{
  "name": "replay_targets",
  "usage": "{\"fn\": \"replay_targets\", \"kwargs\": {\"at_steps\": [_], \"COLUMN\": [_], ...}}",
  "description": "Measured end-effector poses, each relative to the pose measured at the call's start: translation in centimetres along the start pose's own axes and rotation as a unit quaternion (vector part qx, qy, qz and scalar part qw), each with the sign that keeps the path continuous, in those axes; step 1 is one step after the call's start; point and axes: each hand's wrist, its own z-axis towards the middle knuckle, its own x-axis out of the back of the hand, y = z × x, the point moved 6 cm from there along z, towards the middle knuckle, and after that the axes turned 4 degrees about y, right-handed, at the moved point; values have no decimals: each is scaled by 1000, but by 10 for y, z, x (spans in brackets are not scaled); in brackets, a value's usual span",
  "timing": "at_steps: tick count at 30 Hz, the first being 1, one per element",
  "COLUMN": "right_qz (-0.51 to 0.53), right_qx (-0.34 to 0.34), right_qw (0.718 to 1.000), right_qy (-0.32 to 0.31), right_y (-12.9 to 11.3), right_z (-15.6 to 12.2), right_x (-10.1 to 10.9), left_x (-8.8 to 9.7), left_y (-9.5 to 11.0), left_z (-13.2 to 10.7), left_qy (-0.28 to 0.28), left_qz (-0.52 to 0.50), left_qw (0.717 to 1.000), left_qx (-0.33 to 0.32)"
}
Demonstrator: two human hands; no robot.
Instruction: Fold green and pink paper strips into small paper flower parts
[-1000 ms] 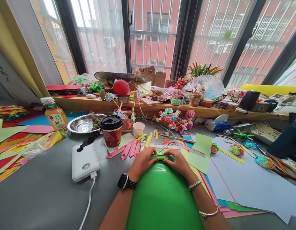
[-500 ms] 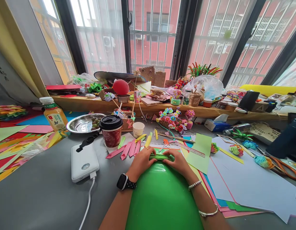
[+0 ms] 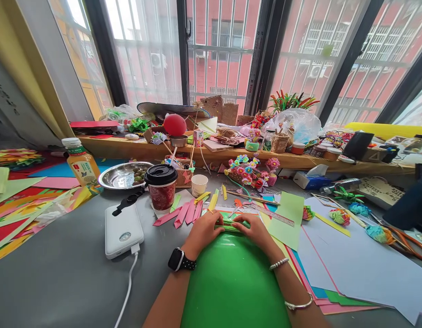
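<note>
A large inflated green balloon (image 3: 231, 282) lies between my forearms at the bottom centre. Its stretched neck (image 3: 228, 226) runs sideways between my two hands. My left hand (image 3: 204, 230), with a black watch on the wrist, pinches the neck's left end. My right hand (image 3: 254, 230), with silver bracelets on the wrist, grips the right end, fingers curled over it. Both hands rest just above the balloon's top, over coloured paper sheets on the grey table (image 3: 60, 278).
A white power bank (image 3: 123, 230) with cable lies to the left, a lidded red cup (image 3: 161, 187) and pink paper strips (image 3: 183, 213) beyond it. A juice bottle (image 3: 81, 164), metal bowl (image 3: 124, 175), light green sheet (image 3: 289, 218), white paper (image 3: 361, 264) and a cluttered windowsill surround.
The view has shifted slightly. My hands have drawn a little closer together on the balloon's neck, and my right fingers now cover its end.
</note>
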Motion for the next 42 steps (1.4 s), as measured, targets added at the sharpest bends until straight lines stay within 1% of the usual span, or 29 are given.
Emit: {"fn": "replay_targets", "kwargs": {"at_steps": [4,9,17,22,30,33,42], "right_qz": [-20,-37,-28,-26,-16,-32,-97], "right_qx": [3,4,15,14,0,6,24], "right_qw": [1000,999,999,999,999,999,994], "right_qy": [3,-10,14,20,35,42,52], "right_y": [-1,1,-2,-2,-1,0,-1], "right_z": [5,9,8,8,7,6,5], "right_x": [0,-3,-2,-2,-1,1,0], "left_x": [0,0,4,6,15,18,17], "left_y": [1,2,6,6,5,4,1], "left_z": [0,0,0,0,-1,-1,-2], "left_qy": [-6,-11,-15,-15,-23,-15,-18], "left_qz": [11,27,53,46,32,34,50], "left_qw": [1000,1000,998,999,999,999,998], "left_qx": [1,-1,-15,-14,8,8,15]}}
